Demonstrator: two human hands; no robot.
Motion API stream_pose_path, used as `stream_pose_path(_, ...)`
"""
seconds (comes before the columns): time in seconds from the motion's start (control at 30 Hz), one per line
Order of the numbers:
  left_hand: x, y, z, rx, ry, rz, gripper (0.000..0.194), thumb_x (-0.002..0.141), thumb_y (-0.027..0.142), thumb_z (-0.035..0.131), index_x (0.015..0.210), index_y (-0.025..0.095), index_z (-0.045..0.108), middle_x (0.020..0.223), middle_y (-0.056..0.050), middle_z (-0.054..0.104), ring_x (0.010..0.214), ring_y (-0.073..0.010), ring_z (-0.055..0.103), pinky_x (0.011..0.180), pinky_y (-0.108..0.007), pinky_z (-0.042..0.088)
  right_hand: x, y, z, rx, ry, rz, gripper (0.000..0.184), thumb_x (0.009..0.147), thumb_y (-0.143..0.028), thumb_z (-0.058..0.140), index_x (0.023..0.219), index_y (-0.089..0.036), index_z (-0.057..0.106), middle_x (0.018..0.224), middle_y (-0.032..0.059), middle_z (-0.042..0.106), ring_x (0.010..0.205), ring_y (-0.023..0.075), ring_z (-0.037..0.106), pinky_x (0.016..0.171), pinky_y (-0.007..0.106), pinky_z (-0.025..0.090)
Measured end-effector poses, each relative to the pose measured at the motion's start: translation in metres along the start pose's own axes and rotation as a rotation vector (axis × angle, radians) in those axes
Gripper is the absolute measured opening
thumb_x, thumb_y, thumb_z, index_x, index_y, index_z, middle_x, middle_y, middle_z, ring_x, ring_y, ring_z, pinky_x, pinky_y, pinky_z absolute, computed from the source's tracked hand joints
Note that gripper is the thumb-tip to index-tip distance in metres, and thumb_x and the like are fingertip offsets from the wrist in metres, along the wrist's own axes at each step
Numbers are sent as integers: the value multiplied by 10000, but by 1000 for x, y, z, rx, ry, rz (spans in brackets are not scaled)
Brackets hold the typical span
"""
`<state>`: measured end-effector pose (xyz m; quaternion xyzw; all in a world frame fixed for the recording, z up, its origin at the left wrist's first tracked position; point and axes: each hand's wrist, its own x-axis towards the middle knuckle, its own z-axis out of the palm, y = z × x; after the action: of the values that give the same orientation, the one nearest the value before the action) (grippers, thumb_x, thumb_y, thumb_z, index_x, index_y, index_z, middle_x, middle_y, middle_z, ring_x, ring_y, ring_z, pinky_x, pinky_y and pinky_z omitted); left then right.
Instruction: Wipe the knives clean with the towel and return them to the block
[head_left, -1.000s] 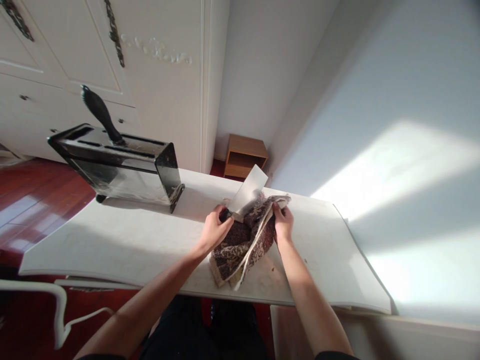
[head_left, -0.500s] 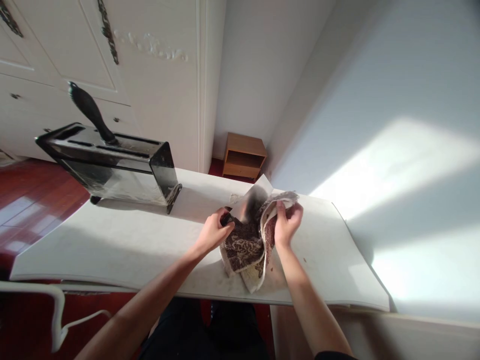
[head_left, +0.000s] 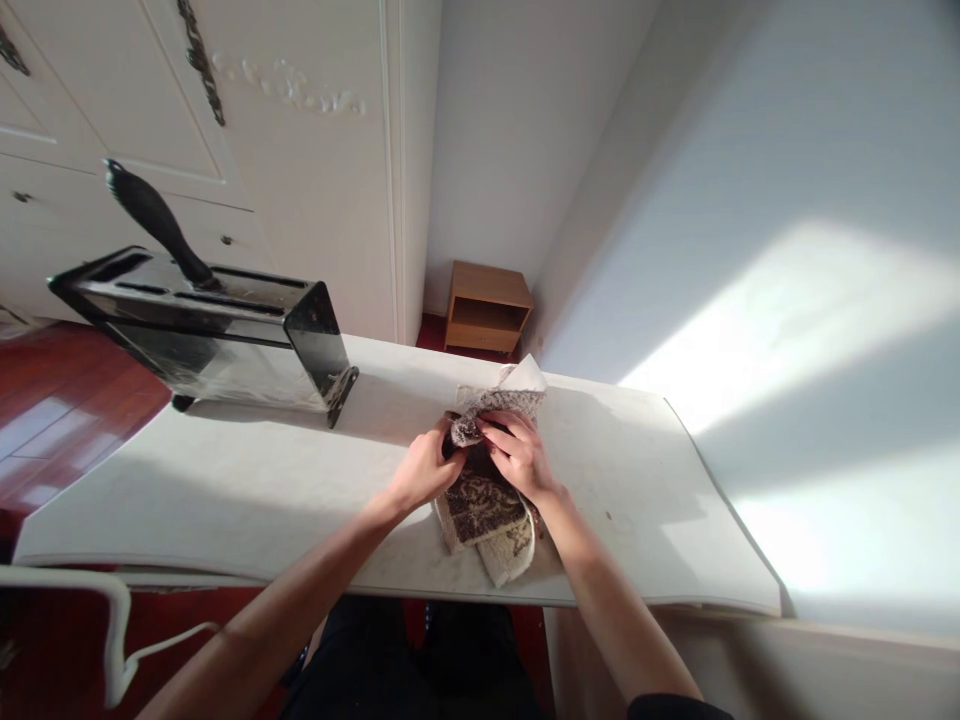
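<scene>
My left hand (head_left: 425, 465) is closed around the dark handle of what looks like a kitchen knife, low over the white tabletop (head_left: 300, 490). The broad, shiny blade (head_left: 529, 374) points away from me; only its far end shows past the cloth. A brown and cream patterned towel (head_left: 484, 508) lies bunched under and over the blade. With bent fingers, my right hand (head_left: 519, 455) presses a fold of this towel against the blade near the handle, close beside my left hand. The fingertips are partly hidden in the fabric.
On the left of the table stands a black-framed, clear-sided knife block (head_left: 225, 350) with one black handle (head_left: 154, 215) sticking up. Behind are white cabinets (head_left: 315, 200) and a small wooden nightstand (head_left: 487, 300). A wall (head_left: 750, 250) borders the right side. Small crumbs lie near the towel.
My right hand has moved left and down, bringing the lifted towel end over the blade beside my left hand. My left hand keeps its hold. The view has shifted slightly.
</scene>
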<state>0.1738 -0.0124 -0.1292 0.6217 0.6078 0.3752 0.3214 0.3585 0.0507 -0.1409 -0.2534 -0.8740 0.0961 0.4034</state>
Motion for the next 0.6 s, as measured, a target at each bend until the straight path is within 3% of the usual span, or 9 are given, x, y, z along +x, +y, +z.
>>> stream_pose_path(0.13,-2,1,-1,40,-38,12,237,767,237,564,998,193,594,842,-46,679,799,-208,643,708,-279,458,-2,11,-5,-109,170,102,365,897,-170,560,1219,-302,670,1145,68,680,1071,237,615,943,442,516)
stream_pose_path(0.37,-4,2,-1,76,-87,66,130,798,261,549,903,188,572,773,-23,643,667,-155,568,625,-253,385,-6,28,-12,-260,503,292,294,926,-249,544,1182,-197,678,1144,109,689,1090,255,624,970,466,499)
stream_pose_path(0.47,-4,3,-2,87,-96,63,109,809,274,541,877,189,550,742,-10,620,632,-140,525,600,-251,357,-7,34,-16,-302,550,357,280,926,-275,532,1129,-163,688,1138,130,686,1086,256,620,972,443,487)
stream_pose_path(0.6,-3,3,-3,89,-102,61,105,814,289,538,858,194,528,711,6,591,606,-130,482,578,-249,332,-6,35,-26,-236,518,529,268,927,-310,485,1053,-169,675,1066,106,689,1044,253,603,936,409,458)
